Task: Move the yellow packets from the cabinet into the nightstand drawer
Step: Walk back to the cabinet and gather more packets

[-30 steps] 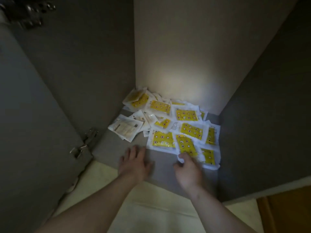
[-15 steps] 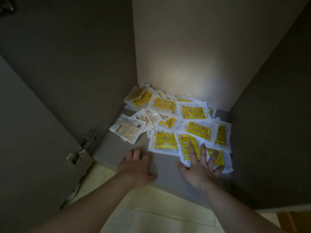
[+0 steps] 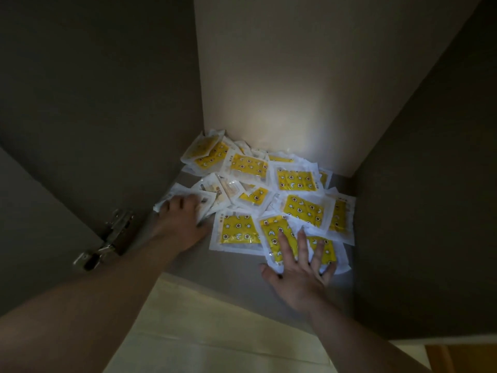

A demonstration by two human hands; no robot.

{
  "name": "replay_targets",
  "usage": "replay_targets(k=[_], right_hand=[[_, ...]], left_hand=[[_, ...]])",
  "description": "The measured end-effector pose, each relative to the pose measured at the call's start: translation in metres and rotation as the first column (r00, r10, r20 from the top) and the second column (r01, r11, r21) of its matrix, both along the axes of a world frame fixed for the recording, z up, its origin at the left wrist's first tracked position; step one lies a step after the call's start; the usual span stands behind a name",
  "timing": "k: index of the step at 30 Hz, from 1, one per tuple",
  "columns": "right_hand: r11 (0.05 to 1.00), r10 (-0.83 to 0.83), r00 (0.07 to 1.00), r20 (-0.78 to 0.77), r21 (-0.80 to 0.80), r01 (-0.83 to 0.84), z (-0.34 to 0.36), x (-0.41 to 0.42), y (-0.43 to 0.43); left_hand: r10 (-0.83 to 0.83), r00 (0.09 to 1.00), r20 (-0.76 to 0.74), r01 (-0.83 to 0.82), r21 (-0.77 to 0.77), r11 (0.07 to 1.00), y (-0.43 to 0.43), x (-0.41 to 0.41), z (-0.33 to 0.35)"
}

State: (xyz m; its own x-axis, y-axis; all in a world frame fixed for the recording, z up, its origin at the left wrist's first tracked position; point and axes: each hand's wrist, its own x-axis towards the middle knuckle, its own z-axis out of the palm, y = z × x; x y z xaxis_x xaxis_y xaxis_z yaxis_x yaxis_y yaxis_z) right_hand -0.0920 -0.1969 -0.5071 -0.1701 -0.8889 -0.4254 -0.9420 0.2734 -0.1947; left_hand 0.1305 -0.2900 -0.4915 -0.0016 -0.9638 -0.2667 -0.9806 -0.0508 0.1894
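Note:
Several yellow packets in clear white-edged wrappers lie in a loose heap on the grey cabinet floor, reaching back to the rear wall. My right hand lies flat with its fingers spread on the two nearest packets at the front right of the heap. My left hand rests palm down on a pale packet at the heap's left edge, fingers curled over it. Neither hand has lifted anything. The nightstand drawer is out of view.
The cabinet's dark side walls close in left and right, with a lit rear wall behind. An open door with a metal hinge stands at the left. Pale flooring lies in front of the cabinet.
My left hand has moved forward and left from the bare cabinet floor onto the pale packet at the heap's left edge. My right hand stays spread on the front packets.

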Motion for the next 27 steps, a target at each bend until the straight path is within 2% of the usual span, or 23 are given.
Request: replay_targets(k=[3, 5, 7, 13, 16, 20, 24, 25, 26, 27], right_hand=[[1.000, 0.007, 1.000, -0.004, -0.030, -0.007, -0.003, 0.000, 0.000], [0.999, 0.009, 1.000, -0.009, -0.043, -0.009, -0.004, -0.001, 0.000], [0.998, 0.006, 1.000, -0.015, -0.056, -0.007, -0.005, -0.001, 0.002], [0.987, 0.023, 0.999, -0.028, -0.160, -0.028, -0.011, 0.002, 0.013], [0.974, 0.022, 1.000, 0.016, -0.227, -0.018, -0.016, 0.009, 0.024], [0.940, 0.054, 0.998, -0.018, -0.337, -0.057, -0.018, 0.016, 0.047], [0.943, 0.131, 0.991, -0.035, -0.304, -0.136, -0.019, 0.021, 0.073], [0.944, 0.149, 0.988, -0.026, -0.293, -0.150, -0.017, 0.023, 0.078], [0.934, 0.159, 0.986, -0.050, -0.317, -0.167, -0.021, 0.024, 0.084], [0.922, 0.146, 0.987, -0.062, -0.353, -0.158, -0.024, 0.025, 0.088]], left_hand=[[0.035, 0.999, -0.015, -0.036, -0.047, 0.998, -0.010, -0.004, 0.004], [-0.005, 0.996, 0.091, 0.012, -0.080, 0.997, -0.012, -0.012, 0.003], [-0.027, 0.991, 0.130, 0.041, -0.108, 0.993, -0.009, -0.016, 0.006], [-0.089, 0.989, 0.116, 0.107, -0.164, 0.981, 0.009, -0.005, 0.011], [-0.074, 0.997, 0.018, 0.076, -0.186, 0.980, 0.031, -0.001, 0.013], [0.046, 0.986, -0.161, -0.074, -0.170, 0.983, 0.067, -0.002, 0.014], [0.108, 0.925, -0.365, -0.165, -0.128, 0.978, 0.095, -0.007, 0.017], [0.164, 0.881, -0.445, -0.223, -0.084, 0.971, 0.098, -0.007, 0.018], [0.245, 0.789, -0.564, -0.303, -0.008, 0.953, 0.100, -0.008, 0.019], [0.348, 0.634, -0.691, -0.383, 0.111, 0.917, 0.102, -0.008, 0.019]])
